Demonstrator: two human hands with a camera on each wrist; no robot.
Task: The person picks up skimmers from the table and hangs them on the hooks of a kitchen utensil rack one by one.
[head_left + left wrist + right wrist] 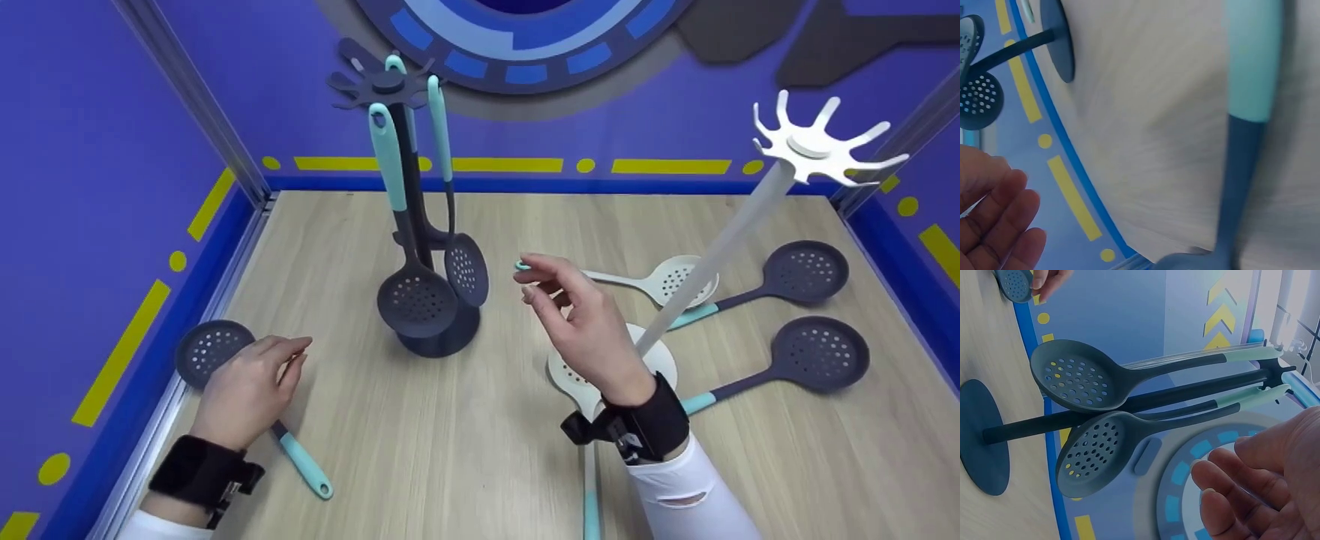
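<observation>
My left hand [251, 386] hovers over a dark slotted skimmer [214, 349] with a teal handle [306, 465], lying at the table's left. Its fingers are loosely bent with nothing in them. Near the middle, my right hand [589, 322] is raised, thumb and fingers curved and apart, holding nothing. Behind its fingertips shows the handle end of a white skimmer [675, 279]; the rest of that handle is hidden. A dark stand [439, 345] stands between the hands. Skimmers hang from it, including a front one [416, 300] and a side one [466, 270].
A white stand [720, 247] with a hooked top rises on the right. Two dark skimmers, a far one [806, 270] and a nearer one [821, 352], lie beyond it. Another white skimmer [566, 375] lies partly under my right wrist. Blue walls [517, 142] border the table.
</observation>
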